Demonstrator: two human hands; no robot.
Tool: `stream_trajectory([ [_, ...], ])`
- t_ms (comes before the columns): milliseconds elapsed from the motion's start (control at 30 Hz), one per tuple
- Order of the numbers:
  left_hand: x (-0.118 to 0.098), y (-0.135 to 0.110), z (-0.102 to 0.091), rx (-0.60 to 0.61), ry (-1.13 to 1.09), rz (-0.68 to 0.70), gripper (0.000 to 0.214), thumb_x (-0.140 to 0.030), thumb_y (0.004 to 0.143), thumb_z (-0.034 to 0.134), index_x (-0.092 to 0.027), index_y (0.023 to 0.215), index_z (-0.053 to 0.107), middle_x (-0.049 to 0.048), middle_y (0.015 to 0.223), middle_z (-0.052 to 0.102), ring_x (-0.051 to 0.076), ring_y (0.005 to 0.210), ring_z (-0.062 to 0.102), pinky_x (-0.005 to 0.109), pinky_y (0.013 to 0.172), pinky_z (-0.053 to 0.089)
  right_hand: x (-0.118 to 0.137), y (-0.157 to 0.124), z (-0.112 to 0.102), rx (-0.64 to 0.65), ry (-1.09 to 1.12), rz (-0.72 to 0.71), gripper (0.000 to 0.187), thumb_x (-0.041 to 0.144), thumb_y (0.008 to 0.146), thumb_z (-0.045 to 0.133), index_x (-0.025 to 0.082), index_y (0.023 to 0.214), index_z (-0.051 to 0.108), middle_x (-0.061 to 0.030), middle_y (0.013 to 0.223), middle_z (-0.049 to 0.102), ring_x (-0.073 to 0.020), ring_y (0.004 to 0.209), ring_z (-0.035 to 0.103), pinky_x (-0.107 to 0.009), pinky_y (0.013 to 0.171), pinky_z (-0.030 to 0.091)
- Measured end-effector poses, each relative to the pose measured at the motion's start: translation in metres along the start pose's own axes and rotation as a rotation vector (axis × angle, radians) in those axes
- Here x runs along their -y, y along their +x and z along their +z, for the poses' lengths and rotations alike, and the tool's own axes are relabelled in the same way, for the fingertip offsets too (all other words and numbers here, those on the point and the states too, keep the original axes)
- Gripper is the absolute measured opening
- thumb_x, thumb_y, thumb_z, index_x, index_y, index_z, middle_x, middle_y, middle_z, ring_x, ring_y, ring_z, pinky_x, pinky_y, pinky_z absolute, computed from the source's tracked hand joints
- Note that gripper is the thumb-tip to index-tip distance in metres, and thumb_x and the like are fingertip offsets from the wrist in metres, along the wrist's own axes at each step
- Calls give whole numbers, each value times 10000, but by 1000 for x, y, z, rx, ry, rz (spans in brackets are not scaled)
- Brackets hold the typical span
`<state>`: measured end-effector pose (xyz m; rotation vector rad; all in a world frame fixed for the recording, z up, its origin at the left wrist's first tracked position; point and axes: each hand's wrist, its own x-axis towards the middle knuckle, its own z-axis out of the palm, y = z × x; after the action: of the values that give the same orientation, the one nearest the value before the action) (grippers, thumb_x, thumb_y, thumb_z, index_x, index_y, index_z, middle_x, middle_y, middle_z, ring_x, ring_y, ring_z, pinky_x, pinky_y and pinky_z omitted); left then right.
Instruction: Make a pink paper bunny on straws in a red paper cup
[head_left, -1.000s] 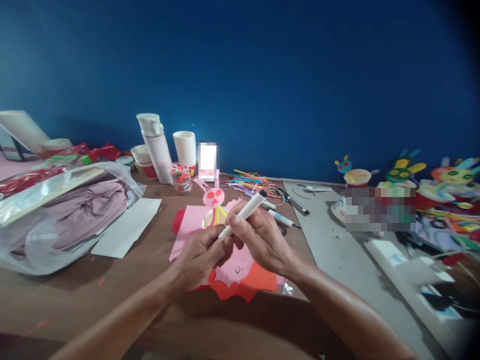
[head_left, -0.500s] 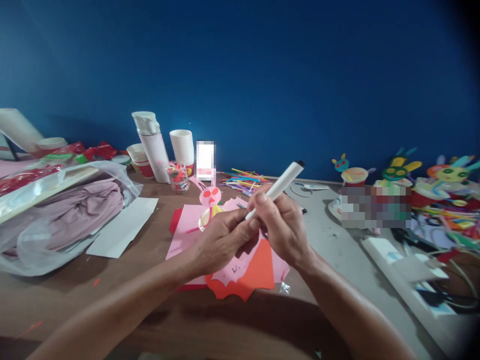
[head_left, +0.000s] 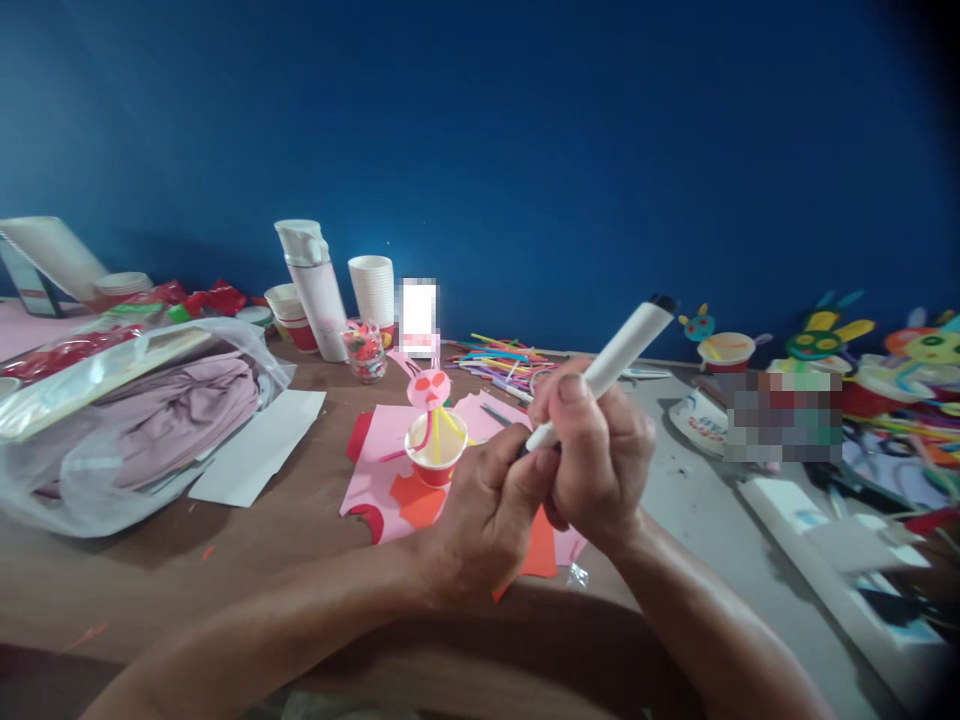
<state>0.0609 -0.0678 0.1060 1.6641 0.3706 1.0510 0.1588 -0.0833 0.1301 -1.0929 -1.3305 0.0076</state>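
Note:
A white marker [head_left: 626, 350] with a black upper end slants across my right hand [head_left: 600, 460], whose fingers are wrapped round it. My left hand [head_left: 487, 505] is closed at the marker's lower end, thumb and forefinger pressed together there. Something dark shows at that end, mostly hidden by the fingers. Both hands touch each other above the paper. Just beyond my left hand stands a paper cup [head_left: 435, 475] with a pink rabbit head [head_left: 429, 388] on straws. Pink paper [head_left: 367, 455] and orange paper [head_left: 541, 545] lie beneath.
At the left are a plastic bag [head_left: 277, 375] with cloth and a white card [head_left: 259, 450]. A bottle [head_left: 315, 300], stacked cups [head_left: 371, 290] and coloured straws [head_left: 502, 355] stand or lie by the blue wall. A power strip [head_left: 795, 540] and finished cup animals [head_left: 817, 340] are at the right.
Both hands have moved right and nearer with the marker, its upper end shifting right and up. The paper cup under the rabbit head now shows more fully. The view has shifted slightly.

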Motion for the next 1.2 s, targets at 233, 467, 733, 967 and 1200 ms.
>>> stream_trajectory([
  [233, -8, 9, 10, 26, -68, -32, 329, -415, 906, 374, -167, 741, 513, -3, 562, 576, 105, 529, 567, 213, 524, 457, 7, 10, -10, -9, 51, 98, 357, 354, 908, 386, 210, 592, 467, 12, 506, 435, -113, 456, 421, -278, 453, 337],
  [467, -7, 15, 9, 66, -95, -121, 380, -487, 885, 379, -151, 797, 534, 6, 546, 582, 118, 506, 570, 241, 531, 483, 3, 15, -12, 0, 138, 205, 373, 418, 889, 425, 211, 582, 469, 26, 475, 438, -92, 396, 431, -236, 364, 339],
  [733, 3, 20, -1, 25, -332, -272, 406, -485, 860, 436, -150, 634, 471, -33, 454, 510, 86, 376, 512, 194, 373, 434, -15, 9, 2, 252, 341, 447, 360, 485, 856, 468, 208, 626, 465, 72, 378, 426, -75, 265, 423, -177, 235, 272],
  [967, 14, 18, 16, -130, -209, -135, 415, -508, 866, 404, -159, 658, 486, -40, 428, 487, 90, 365, 496, 204, 374, 416, -12, 12, 5, 48, 219, 353, 393, 425, 893, 427, 198, 575, 468, 61, 419, 380, -58, 322, 378, -195, 311, 291],
  [1200, 11, 23, 13, -54, -61, -68, 426, -496, 887, 351, -164, 667, 500, -15, 468, 504, 102, 438, 521, 225, 455, 445, -12, 16, -3, 29, 177, 312, 389, 434, 879, 449, 197, 571, 483, 55, 418, 382, -63, 319, 364, -208, 308, 268],
])
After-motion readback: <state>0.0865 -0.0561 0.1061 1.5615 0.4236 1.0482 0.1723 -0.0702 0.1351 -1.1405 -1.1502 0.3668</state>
